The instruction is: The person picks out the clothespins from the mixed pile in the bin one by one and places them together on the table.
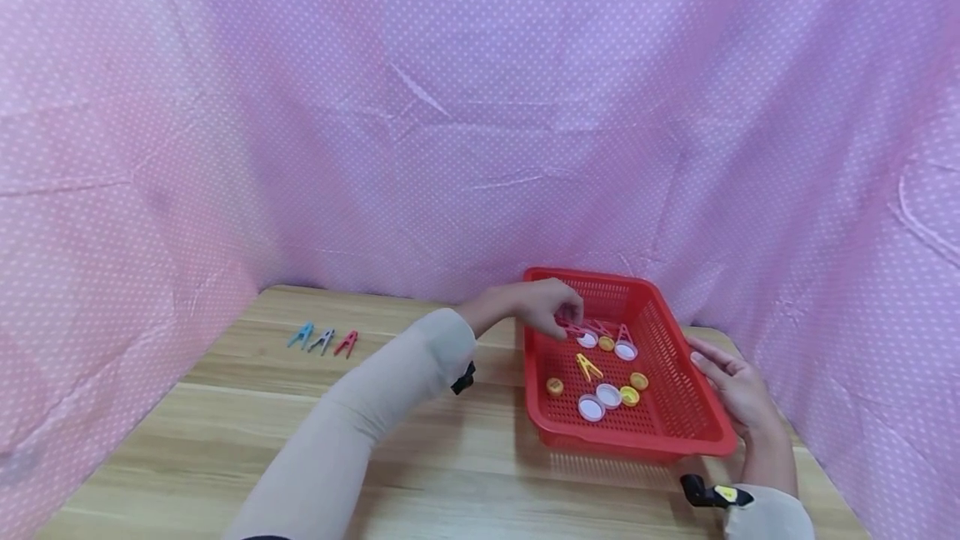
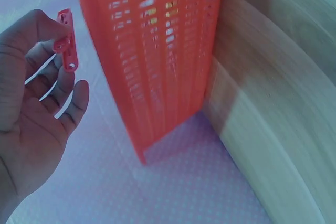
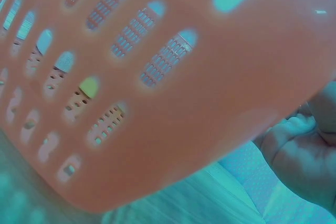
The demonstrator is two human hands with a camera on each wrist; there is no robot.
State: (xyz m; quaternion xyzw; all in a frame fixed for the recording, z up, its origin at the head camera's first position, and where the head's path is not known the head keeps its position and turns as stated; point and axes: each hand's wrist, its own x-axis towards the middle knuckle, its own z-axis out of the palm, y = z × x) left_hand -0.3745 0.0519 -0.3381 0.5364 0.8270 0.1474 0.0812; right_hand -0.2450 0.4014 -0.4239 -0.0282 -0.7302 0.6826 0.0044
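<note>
My left hand [image 1: 547,305] reaches over the left wall of a red plastic basket [image 1: 630,442], pinching a pinkish-red clothespin [image 2: 66,40] between thumb and fingers above the rim. My right hand [image 1: 738,394] grips the basket's right rim, its thumb on the edge. A yellow clothespin [image 1: 588,367] lies inside, with pink clothespins [image 1: 624,332] toward the back. Around them are several round caps: white ones such as the front cap [image 1: 591,407], a yellow cap [image 1: 629,396] and tan ones such as the left cap [image 1: 555,387].
On the wooden table [image 1: 247,423], left of the basket, a blue clothespin [image 1: 302,334], a grey clothespin [image 1: 322,341] and a red clothespin [image 1: 347,343] lie in a row. A pink dotted curtain [image 1: 465,148] hangs behind and at both sides.
</note>
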